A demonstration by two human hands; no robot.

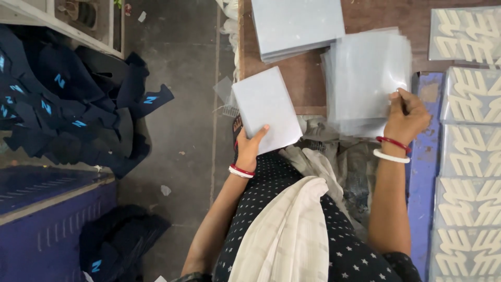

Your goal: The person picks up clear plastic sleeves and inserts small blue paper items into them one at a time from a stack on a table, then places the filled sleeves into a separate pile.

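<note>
Left hand (249,148) grips grey sheet (266,108); right hand (404,120) on clear-film stack (365,78).

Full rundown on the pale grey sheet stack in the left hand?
The pale grey rectangular sheet stack looks like thin, stiff, matte card or plastic, plain on its face. It is tilted, held off the brown wooden table's front edge above the floor. The left hand grips its lower edge, fingers over the face. Nothing else touches it.

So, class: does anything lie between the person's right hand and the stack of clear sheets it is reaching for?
Nothing visible does. The right hand already rests on the near right edge of the stack of clear sheets, fingers touching the top sheet. The left hand is apart, holding a pale grey card over the table edge.
</note>
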